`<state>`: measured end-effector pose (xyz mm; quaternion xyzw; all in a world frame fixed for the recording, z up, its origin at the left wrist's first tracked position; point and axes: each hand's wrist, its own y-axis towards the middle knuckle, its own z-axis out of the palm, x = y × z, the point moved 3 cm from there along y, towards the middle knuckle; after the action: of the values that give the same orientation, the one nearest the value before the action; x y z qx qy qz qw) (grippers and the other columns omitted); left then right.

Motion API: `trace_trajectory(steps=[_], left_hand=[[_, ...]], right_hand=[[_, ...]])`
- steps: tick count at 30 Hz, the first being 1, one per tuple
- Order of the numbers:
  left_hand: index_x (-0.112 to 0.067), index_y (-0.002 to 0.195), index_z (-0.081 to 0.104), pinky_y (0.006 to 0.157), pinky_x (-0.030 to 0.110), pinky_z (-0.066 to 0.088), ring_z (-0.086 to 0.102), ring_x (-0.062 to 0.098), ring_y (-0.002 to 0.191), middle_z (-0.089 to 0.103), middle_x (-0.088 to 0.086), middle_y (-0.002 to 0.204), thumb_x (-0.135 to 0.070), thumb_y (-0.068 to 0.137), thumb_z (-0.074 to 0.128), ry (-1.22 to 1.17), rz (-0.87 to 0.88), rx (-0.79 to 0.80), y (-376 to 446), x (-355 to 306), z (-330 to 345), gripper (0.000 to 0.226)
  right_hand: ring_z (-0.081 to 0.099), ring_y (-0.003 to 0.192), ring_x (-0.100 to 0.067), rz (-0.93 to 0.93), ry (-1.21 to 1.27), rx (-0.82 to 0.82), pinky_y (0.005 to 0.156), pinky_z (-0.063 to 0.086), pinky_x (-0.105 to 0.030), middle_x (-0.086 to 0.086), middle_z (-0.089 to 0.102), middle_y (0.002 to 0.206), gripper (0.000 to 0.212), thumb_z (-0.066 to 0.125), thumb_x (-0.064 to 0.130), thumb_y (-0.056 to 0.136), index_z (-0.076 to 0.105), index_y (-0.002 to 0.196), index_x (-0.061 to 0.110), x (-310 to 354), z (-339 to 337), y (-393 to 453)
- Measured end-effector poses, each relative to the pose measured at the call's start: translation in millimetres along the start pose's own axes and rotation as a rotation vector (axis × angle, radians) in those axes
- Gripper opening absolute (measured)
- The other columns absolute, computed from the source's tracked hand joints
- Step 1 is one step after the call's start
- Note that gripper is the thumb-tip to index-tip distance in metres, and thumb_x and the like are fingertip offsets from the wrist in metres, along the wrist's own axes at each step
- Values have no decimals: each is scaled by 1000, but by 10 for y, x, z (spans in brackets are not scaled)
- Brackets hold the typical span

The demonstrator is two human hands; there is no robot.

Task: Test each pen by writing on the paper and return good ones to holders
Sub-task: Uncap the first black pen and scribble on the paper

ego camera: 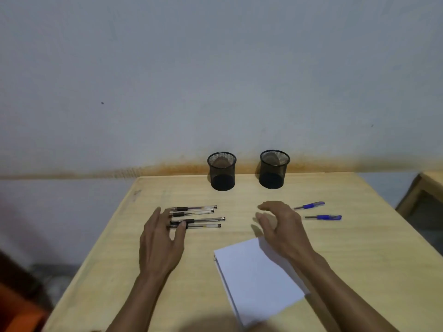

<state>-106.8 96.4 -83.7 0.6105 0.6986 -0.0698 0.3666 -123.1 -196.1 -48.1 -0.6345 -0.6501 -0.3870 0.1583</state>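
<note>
Several clear pens with black grips (pixel 199 216) lie side by side on the left of the wooden table (pixel 359 259). My left hand (pixel 160 240) rests on their grip ends, fingers spread, thumb touching the nearest pen. Two blue pens (pixel 322 217) lie to the right. My right hand (pixel 280 224) hovers between the two groups with curled, parted fingers and nothing in it. A white pad of paper (pixel 256 279) lies in front, partly under my right forearm. Two black mesh holders (pixel 222 171) (pixel 274 169) stand at the table's far edge; no pens show in them.
A pale wall rises right behind the holders. Another wooden piece of furniture (pixel 426 188) stands at the right edge. The floor drops off left of the table, with something orange (pixel 16 315) at the bottom left.
</note>
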Motion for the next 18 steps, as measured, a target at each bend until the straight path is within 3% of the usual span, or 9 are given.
trace_trajectory(steps=[4,8,11,18], left_hand=[[-9,148,40,121,44,21,27,24,148,36,11,157,-64,92,42,307,-56,116,-140,138,-30,78],[-10,151,34,123,44,11,17,21,151,28,8,161,-66,94,30,355,-103,149,-159,78,-43,81],[-10,153,30,124,44,9,15,21,152,25,7,162,-66,94,28,366,-119,161,-151,50,-59,81],[-11,154,27,123,47,6,11,21,153,22,7,164,-66,95,26,372,-125,184,-141,56,-67,81]], right_hand=[[54,128,-20,-64,-38,255,103,43,-32,1,65,134,34,60,35,99,67,130,22,418,494,215],[62,117,-24,-63,-97,302,90,51,-35,-6,67,131,35,58,31,102,66,132,17,697,880,582],[68,101,-26,-64,-166,362,83,58,-41,-7,73,119,28,62,30,99,74,121,17,781,1100,813],[70,90,-24,-160,-393,455,76,61,-42,-3,78,101,14,74,32,90,82,98,24,857,1315,1066]])
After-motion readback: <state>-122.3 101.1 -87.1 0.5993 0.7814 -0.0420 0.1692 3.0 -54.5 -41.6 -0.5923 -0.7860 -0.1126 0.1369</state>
